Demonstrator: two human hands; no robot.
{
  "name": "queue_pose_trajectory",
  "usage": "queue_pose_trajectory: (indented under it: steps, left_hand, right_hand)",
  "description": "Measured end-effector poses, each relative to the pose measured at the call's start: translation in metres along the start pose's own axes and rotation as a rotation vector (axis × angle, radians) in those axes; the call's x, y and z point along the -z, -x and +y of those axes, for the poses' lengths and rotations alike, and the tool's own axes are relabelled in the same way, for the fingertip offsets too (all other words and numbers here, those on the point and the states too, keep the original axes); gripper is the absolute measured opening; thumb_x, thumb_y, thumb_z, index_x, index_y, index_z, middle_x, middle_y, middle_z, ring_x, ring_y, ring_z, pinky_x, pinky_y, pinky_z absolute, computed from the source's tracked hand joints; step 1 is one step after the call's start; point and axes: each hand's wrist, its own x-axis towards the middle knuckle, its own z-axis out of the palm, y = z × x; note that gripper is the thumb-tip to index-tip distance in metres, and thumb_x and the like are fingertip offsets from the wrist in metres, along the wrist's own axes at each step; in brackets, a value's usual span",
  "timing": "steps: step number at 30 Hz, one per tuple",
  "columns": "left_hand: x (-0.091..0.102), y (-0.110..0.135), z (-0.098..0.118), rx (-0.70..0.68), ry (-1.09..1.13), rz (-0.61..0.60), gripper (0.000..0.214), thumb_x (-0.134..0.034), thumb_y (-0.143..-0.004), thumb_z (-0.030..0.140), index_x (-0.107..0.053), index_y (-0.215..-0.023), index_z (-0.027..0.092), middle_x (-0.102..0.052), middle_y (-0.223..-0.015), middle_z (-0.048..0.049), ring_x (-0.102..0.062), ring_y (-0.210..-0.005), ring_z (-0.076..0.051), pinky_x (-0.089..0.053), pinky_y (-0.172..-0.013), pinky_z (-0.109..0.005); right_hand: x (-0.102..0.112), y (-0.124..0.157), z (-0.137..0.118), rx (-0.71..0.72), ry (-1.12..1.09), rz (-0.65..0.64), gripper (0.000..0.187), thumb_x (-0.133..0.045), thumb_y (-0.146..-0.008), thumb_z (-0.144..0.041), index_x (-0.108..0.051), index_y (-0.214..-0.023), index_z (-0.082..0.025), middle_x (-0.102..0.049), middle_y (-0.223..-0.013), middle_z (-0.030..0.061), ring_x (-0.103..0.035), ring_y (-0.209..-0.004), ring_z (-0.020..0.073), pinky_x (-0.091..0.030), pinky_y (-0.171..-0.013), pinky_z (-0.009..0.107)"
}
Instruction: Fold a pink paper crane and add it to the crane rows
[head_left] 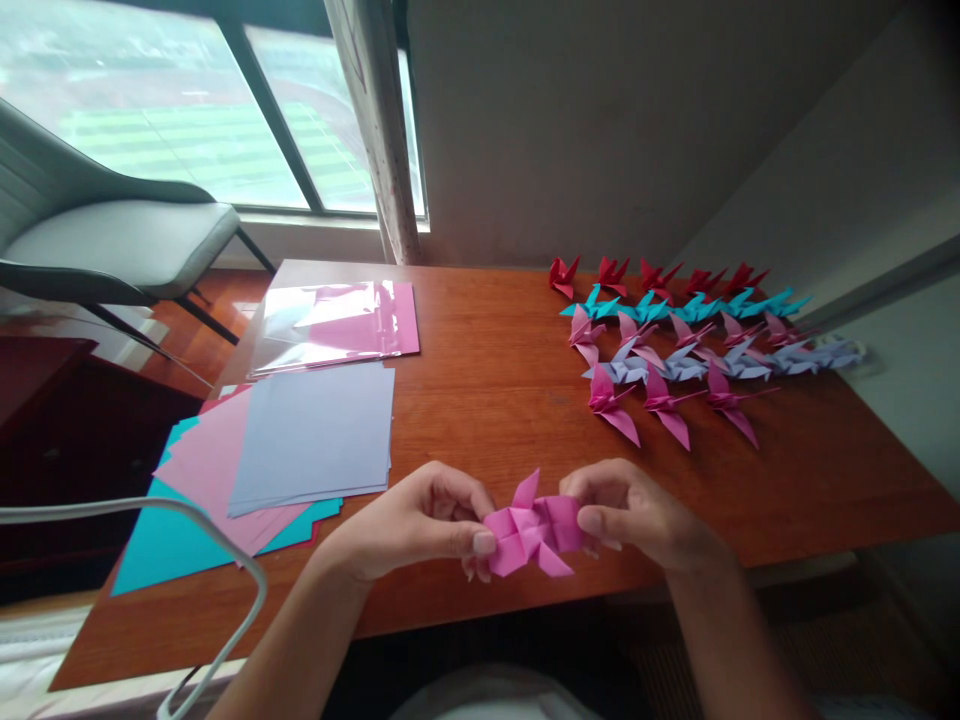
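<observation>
Between my two hands, above the table's near edge, is a magenta folded paper crane (531, 532) with its wings spread out to the sides. Its middle looks flattened, and two narrow points stick out, one up and one toward the lower right. My left hand (442, 515) pinches the left wing between thumb and fingers. On the other side my right hand (626, 508) grips the right wing the same way. Several finished magenta cranes (667, 405) stand in a short row beyond my right hand.
Rows of red cranes (660, 277), turquoise cranes (649, 308), pink cranes (637, 335) and pale lilac cranes (682, 363) line the wooden table (480, 400). At left lie lilac paper sheets (315, 430), pink sheets (206, 450), turquoise sheets (161, 540), a clear packet (322, 325) and a white cable (247, 570).
</observation>
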Motion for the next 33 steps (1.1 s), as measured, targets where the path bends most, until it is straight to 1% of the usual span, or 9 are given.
queue_pose_trajectory:
  steps: [3,6,10,14,17,23,28,31,33]
  left_hand:
    - [0.0,-0.001,0.0,-0.025,0.009,0.042,0.031,-0.085,-0.075,0.04,-0.074,-0.074,0.011,-0.072,-0.065,-0.0071,-0.062,-0.056,-0.012,-0.048,-0.054,-0.021]
    - [0.0,-0.003,0.0,-0.05,0.001,0.08,0.032,-0.084,-0.076,0.04,-0.071,-0.073,0.011,-0.07,-0.062,-0.0055,-0.059,-0.052,-0.01,-0.045,-0.05,-0.019]
    - [-0.001,-0.005,-0.001,-0.102,0.023,0.129,0.028,-0.082,-0.08,0.035,-0.067,-0.086,0.013,-0.068,-0.066,-0.0023,-0.058,-0.052,-0.009,-0.044,-0.05,-0.018]
    - [-0.005,-0.007,-0.001,-0.2,0.025,0.235,0.029,-0.082,-0.081,0.032,-0.062,-0.094,0.015,-0.059,-0.059,0.004,-0.051,-0.049,-0.006,-0.04,-0.049,-0.016]
    - [-0.007,-0.008,0.0,-0.28,0.01,0.29,0.03,-0.082,-0.081,0.033,-0.061,-0.093,0.015,-0.056,-0.056,0.0052,-0.047,-0.047,-0.005,-0.036,-0.047,-0.015]
    - [-0.008,-0.006,-0.001,-0.348,0.01,0.306,0.027,-0.081,-0.082,0.031,-0.06,-0.086,0.015,-0.054,-0.052,0.0056,-0.043,-0.044,-0.005,-0.034,-0.045,-0.015]
    - [-0.008,-0.007,0.0,-0.387,0.019,0.357,0.024,-0.079,-0.084,0.03,-0.062,-0.091,0.015,-0.053,-0.056,0.0061,-0.045,-0.047,-0.005,-0.034,-0.046,-0.015]
    - [-0.01,-0.01,0.003,-0.351,-0.062,0.392,0.024,-0.075,-0.087,0.032,-0.063,-0.1,0.015,-0.057,-0.062,0.0038,-0.049,-0.053,-0.006,-0.036,-0.049,-0.016]
    - [-0.011,-0.012,0.003,-0.323,-0.13,0.401,0.027,-0.073,-0.089,0.034,-0.063,-0.105,0.015,-0.062,-0.072,0.0007,-0.052,-0.06,-0.009,-0.04,-0.053,-0.018]
  right_hand:
    - [-0.004,-0.003,0.003,0.009,0.018,0.061,0.035,-0.073,-0.087,-0.046,-0.065,-0.071,-0.016,-0.058,-0.06,-0.0015,-0.044,-0.05,0.0081,-0.028,-0.046,0.021]
    - [-0.007,-0.005,0.006,0.03,-0.001,0.081,0.037,-0.072,-0.088,-0.047,-0.063,-0.07,-0.016,-0.056,-0.058,-0.0025,-0.044,-0.05,0.008,-0.028,-0.046,0.022]
    - [-0.009,-0.006,0.007,0.048,0.004,0.121,0.039,-0.071,-0.089,-0.047,-0.06,-0.068,-0.016,-0.054,-0.056,-0.0032,-0.042,-0.05,0.0077,-0.026,-0.046,0.022]
    - [-0.011,-0.009,0.007,0.033,0.007,0.156,0.042,-0.07,-0.088,-0.05,-0.057,-0.065,-0.017,-0.052,-0.053,-0.0038,-0.04,-0.048,0.0074,-0.024,-0.045,0.023]
    - [-0.013,-0.01,0.009,0.027,-0.016,0.184,0.041,-0.07,-0.088,-0.049,-0.058,-0.066,-0.017,-0.051,-0.054,-0.0042,-0.039,-0.048,0.0073,-0.024,-0.046,0.023]
    - [-0.018,-0.013,0.011,0.036,-0.037,0.195,0.041,-0.069,-0.089,-0.05,-0.057,-0.068,-0.017,-0.05,-0.053,-0.0049,-0.037,-0.046,0.0066,-0.023,-0.044,0.022]
    - [-0.019,-0.014,0.011,0.014,-0.053,0.218,0.041,-0.069,-0.089,-0.051,-0.057,-0.069,-0.017,-0.048,-0.051,-0.0064,-0.033,-0.042,0.0051,-0.02,-0.041,0.021]
    - [-0.017,-0.014,0.013,0.011,-0.084,0.262,0.039,-0.068,-0.091,-0.049,-0.055,-0.071,-0.018,-0.047,-0.048,-0.0075,-0.03,-0.039,0.0046,-0.016,-0.039,0.021]
    - [-0.016,-0.014,0.013,0.037,-0.093,0.293,0.039,-0.066,-0.092,-0.048,-0.054,-0.07,-0.019,-0.048,-0.048,-0.0071,-0.031,-0.04,0.0049,-0.017,-0.04,0.021]
